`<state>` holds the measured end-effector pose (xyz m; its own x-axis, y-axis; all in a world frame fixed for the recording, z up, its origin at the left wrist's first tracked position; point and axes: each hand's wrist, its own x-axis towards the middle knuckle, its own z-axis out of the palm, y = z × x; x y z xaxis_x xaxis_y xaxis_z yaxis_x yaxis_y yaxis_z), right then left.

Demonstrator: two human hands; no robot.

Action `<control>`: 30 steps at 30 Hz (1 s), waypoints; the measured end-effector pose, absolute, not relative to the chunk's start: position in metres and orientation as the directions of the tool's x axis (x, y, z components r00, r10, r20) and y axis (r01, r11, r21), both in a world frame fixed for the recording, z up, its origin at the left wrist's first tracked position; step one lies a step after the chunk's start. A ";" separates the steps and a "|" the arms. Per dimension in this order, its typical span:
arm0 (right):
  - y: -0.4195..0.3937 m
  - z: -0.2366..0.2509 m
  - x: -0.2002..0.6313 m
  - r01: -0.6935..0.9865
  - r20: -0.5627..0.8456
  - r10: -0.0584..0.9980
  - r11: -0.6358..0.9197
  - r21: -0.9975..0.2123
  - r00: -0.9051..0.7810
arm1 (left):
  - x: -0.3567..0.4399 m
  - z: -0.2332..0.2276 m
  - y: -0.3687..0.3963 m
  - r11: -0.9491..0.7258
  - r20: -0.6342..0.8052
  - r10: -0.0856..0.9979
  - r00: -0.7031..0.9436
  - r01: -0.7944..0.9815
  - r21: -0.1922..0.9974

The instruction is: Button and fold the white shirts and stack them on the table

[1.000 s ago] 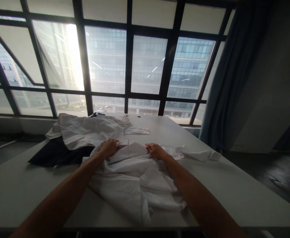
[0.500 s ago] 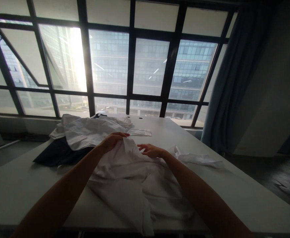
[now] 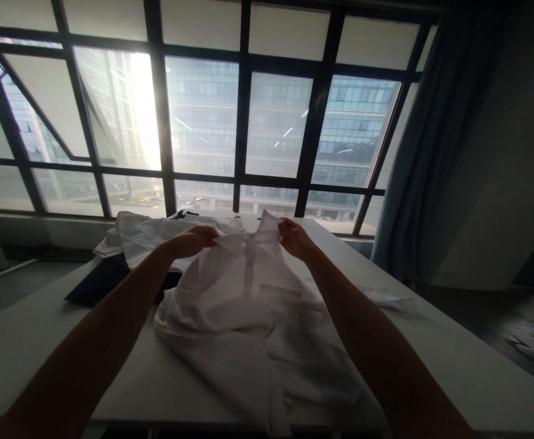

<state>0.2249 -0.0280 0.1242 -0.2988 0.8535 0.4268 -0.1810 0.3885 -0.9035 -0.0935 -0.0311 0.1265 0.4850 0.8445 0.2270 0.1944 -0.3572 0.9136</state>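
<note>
A white shirt [image 3: 249, 305] lies crumpled on the grey table [image 3: 477, 372], its collar end lifted off the surface. My left hand [image 3: 192, 239] pinches the collar on the left side. My right hand [image 3: 294, 238] grips the collar on the right side. The button placket hangs between both hands, and the shirt's lower part spreads toward the table's near edge. One sleeve [image 3: 386, 297] trails out to the right on the table.
A pile of white garments [image 3: 148, 241] over dark cloth [image 3: 97, 281] sits at the back left of the table. Large black-framed windows [image 3: 244, 122] stand behind it. A dark curtain [image 3: 427, 146] hangs at the right, beside dark floor.
Both hands have taken hold of the shirt's collar and raised it off the table, moving up and away from me. The shirt's top now hangs between them instead of lying flat.
</note>
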 end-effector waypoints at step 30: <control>-0.012 0.014 0.242 0.875 0.182 0.916 0.396 -0.279 -0.357 | -0.020 0.007 -0.030 -0.465 0.008 0.885 0.465 0.883 0.059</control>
